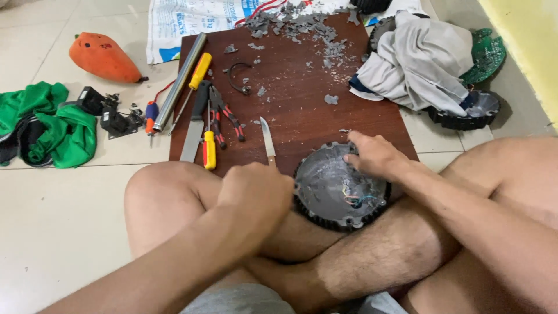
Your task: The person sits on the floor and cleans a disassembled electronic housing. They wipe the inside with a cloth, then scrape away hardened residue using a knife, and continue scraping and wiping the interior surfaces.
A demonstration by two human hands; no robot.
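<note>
I sit cross-legged on the floor with a round grey motor hub (pixel 332 189) resting on my legs at the near edge of a dark brown board (pixel 293 102). Coloured wires show on the hub's face. My right hand (pixel 375 154) lies on the hub's upper right rim, fingers pressing its face. My left hand (pixel 256 189) is closed around the handle of a knife (pixel 267 141), whose blade points away from me over the board, just left of the hub.
On the board's left lie a metal tube (pixel 179 82), yellow-handled screwdrivers (pixel 208 148), pliers (pixel 224 113) and a file. Grey scraps (pixel 302 26) litter the far end. Grey cloth (pixel 418 61), a green circuit board (pixel 488 55), green fabric (pixel 55 119) and an orange plush (pixel 104 57) surround it.
</note>
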